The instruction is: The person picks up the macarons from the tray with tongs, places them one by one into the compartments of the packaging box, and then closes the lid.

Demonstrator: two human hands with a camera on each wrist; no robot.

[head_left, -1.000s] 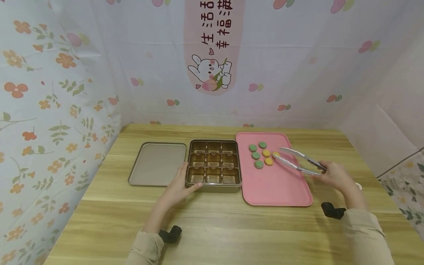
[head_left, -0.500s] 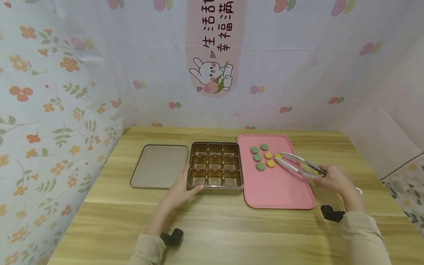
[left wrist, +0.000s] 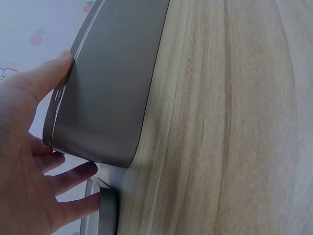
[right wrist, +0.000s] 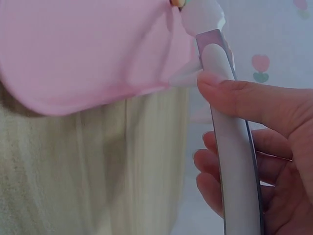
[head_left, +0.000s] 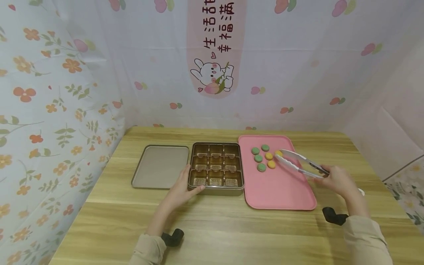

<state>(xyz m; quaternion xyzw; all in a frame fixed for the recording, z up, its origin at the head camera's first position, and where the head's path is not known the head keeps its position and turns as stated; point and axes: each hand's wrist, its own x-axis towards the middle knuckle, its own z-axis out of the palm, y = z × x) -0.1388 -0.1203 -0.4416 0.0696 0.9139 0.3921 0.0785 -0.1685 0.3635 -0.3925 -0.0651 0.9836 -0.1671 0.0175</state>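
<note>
My right hand (head_left: 336, 180) grips the metal tongs (head_left: 309, 171) by their handles. Their tips flank the rightmost yellow macaron (head_left: 278, 153) over the pink tray (head_left: 278, 191). Two other yellow macarons (head_left: 271, 164) and several green ones (head_left: 261, 167) lie together on the tray. My left hand (head_left: 180, 189) rests at the near left corner of a brown metal box (head_left: 218, 191), which has a gold insert (head_left: 215, 173) of small compartments. In the left wrist view the thumb touches the box's rim, with the other fingers spread along its side.
A flat metal lid (head_left: 160, 167) lies left of the box. The pink tray stands right beside the box on the wooden table (head_left: 212, 235). Patterned cloth (head_left: 149, 62) hangs behind and at both sides.
The tongs have closed in around the rightmost yellow macaron, which now sits slightly higher in the view relative to the other yellow ones. The left hand stays at the box; the head view has shifted slightly.
</note>
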